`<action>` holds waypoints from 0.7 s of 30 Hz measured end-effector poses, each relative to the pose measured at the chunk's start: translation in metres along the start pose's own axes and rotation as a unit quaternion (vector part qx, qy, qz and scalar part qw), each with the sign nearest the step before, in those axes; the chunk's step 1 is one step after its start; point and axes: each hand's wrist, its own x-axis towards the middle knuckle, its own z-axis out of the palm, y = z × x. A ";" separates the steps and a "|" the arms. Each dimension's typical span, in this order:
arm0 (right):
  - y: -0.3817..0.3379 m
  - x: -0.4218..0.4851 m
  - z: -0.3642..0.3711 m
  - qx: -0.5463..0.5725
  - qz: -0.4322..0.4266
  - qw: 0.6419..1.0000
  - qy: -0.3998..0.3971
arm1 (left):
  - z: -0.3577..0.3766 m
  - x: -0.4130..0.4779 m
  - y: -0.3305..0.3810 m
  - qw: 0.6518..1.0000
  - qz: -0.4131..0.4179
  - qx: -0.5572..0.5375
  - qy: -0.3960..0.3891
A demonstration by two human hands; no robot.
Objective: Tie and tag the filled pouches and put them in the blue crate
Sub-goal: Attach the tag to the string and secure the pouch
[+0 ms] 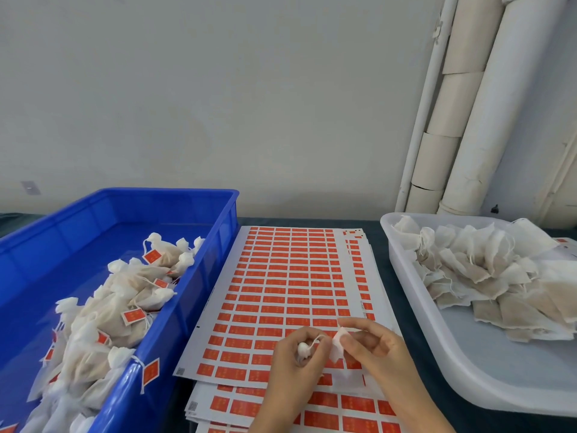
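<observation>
- Blue crate (203, 292) sits far left and holds a pile of finished pouches (125, 307), tied and red-tagged. One loose tag (150, 371) hangs over the near rim.
- Label sheets (281, 276), red on white, are stacked mid-table. Both hands work above their near end.
- Left hand (293, 367): fingers curl round the pouch in work (303, 350). Only its bunched white top shows; the body is hidden in the fist. String (316, 340) runs off it to the right.
- Right hand (374, 351): thumb and forefinger pinch a small white tag (338, 346) at the string end, other fingers loosely bent. Printed side not visible.
- My read: the neck looks tied, tagging is in progress, and the pouch is not in the crate yet.
- Risks:
  - A tag folded skew or off the string would slip off later.
  - A tug on the string could open the neck and spill the fill.
  - A sticky face could grab the sheet below.
- White tray (437, 339) on the right holds a heap of untied pouches (499, 285), well apart from the hands.
- Route to the crate: only its near wall to lift over. Pipes (487, 120) stand on the back wall, out of the way.
</observation>
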 end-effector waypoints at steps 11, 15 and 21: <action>0.009 0.000 0.003 -0.083 -0.028 0.996 0.036 | 0.000 0.002 -0.003 0.999 0.013 -0.027 0.012; 0.011 0.002 -0.001 -0.080 -0.025 0.996 0.035 | -0.003 0.000 0.002 0.999 0.000 -0.051 -0.016; 0.012 0.003 -0.002 -0.069 -0.023 0.997 0.033 | -0.002 -0.001 0.004 1.000 0.008 -0.020 -0.018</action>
